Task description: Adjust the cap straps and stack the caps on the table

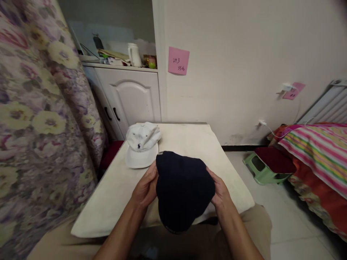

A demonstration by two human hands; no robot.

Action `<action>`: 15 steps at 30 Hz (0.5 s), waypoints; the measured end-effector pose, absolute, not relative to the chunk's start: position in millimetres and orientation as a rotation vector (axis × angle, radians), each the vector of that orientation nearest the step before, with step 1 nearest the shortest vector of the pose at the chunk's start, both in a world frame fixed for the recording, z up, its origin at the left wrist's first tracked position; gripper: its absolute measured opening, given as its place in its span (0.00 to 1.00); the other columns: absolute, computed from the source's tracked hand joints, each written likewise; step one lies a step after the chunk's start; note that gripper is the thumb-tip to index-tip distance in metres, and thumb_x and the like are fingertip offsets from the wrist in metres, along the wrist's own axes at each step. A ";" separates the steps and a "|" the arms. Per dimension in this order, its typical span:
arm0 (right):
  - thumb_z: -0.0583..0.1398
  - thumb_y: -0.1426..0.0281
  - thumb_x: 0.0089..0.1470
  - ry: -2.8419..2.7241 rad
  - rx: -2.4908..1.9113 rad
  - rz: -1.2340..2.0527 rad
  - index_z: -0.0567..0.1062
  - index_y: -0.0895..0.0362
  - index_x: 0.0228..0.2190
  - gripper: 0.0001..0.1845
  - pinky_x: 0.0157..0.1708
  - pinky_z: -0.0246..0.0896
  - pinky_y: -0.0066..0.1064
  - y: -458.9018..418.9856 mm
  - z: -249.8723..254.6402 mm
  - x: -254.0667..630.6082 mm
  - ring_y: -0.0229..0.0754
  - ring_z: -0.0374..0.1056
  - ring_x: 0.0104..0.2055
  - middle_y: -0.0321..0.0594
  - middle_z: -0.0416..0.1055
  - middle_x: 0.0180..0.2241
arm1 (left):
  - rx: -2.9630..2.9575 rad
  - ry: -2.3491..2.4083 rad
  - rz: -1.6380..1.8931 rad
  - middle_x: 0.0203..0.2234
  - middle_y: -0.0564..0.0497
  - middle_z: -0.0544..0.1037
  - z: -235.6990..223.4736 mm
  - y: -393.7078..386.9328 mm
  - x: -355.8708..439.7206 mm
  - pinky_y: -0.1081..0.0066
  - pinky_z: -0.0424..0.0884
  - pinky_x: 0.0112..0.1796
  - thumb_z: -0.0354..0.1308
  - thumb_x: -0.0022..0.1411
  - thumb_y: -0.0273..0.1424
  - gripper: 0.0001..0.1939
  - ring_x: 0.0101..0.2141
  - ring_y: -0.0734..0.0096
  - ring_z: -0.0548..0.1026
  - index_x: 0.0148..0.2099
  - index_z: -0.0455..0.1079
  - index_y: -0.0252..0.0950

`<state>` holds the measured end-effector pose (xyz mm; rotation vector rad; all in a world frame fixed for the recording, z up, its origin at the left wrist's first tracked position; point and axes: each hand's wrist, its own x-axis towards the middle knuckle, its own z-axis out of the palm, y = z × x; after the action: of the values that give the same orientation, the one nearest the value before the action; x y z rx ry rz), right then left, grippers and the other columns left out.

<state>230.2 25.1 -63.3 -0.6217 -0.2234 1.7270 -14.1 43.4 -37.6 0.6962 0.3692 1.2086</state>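
A dark navy cap is held up between both hands over the near edge of the table, its brim toward me. My left hand grips its left side, with the fingers partly hidden behind the fabric. On the opposite side, my right hand is closed on the cap's edge, and its fingertips are out of sight too. A white baseball cap with a small dark logo rests at the table's far left, brim facing me, apart from my hands.
The table has a cream cover. A floral curtain hangs at left, beside a white cabinet with a white jug on top. To the right are a green stool and a bed with a striped cover.
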 end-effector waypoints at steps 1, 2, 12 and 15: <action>0.69 0.73 0.48 -0.226 -0.616 1.742 0.82 0.60 0.36 0.09 0.47 0.74 0.31 29.2 -65.2 229.9 0.42 0.79 0.36 0.38 0.83 0.33 | 0.706 0.366 1.188 0.45 0.47 0.82 -42.1 45.0 -14.4 0.69 0.74 0.49 0.64 0.60 0.26 0.26 0.43 0.61 0.81 0.60 0.68 0.38; 0.69 0.73 0.48 -0.235 -0.612 1.755 0.82 0.60 0.35 0.09 0.47 0.74 0.31 33.1 -66.8 230.0 0.42 0.79 0.36 0.38 0.83 0.33 | 0.714 0.375 1.168 0.43 0.47 0.83 -45.9 46.7 -14.2 0.71 0.76 0.46 0.64 0.59 0.25 0.27 0.40 0.63 0.82 0.61 0.67 0.38; 0.72 0.62 0.47 -0.447 -0.530 1.747 0.80 0.55 0.38 0.16 0.44 0.73 0.31 50.4 -110.0 237.9 0.42 0.78 0.41 0.37 0.82 0.39 | 0.632 0.503 1.279 0.37 0.52 0.84 -73.8 79.7 -3.9 0.73 0.78 0.39 0.66 0.57 0.21 0.27 0.28 0.71 0.81 0.59 0.68 0.39; 0.73 0.69 0.44 -0.488 -0.518 1.770 0.80 0.56 0.38 0.17 0.37 0.73 0.27 52.0 -125.7 236.0 0.39 0.78 0.35 0.35 0.82 0.36 | 0.625 0.550 1.276 0.39 0.53 0.83 -82.6 82.4 -0.3 0.68 0.78 0.43 0.64 0.60 0.24 0.27 0.34 0.65 0.82 0.60 0.68 0.43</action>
<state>236.0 52.0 -125.7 -0.5179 -0.4876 1.7697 -0.3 82.4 -82.6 0.6248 0.5504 1.2764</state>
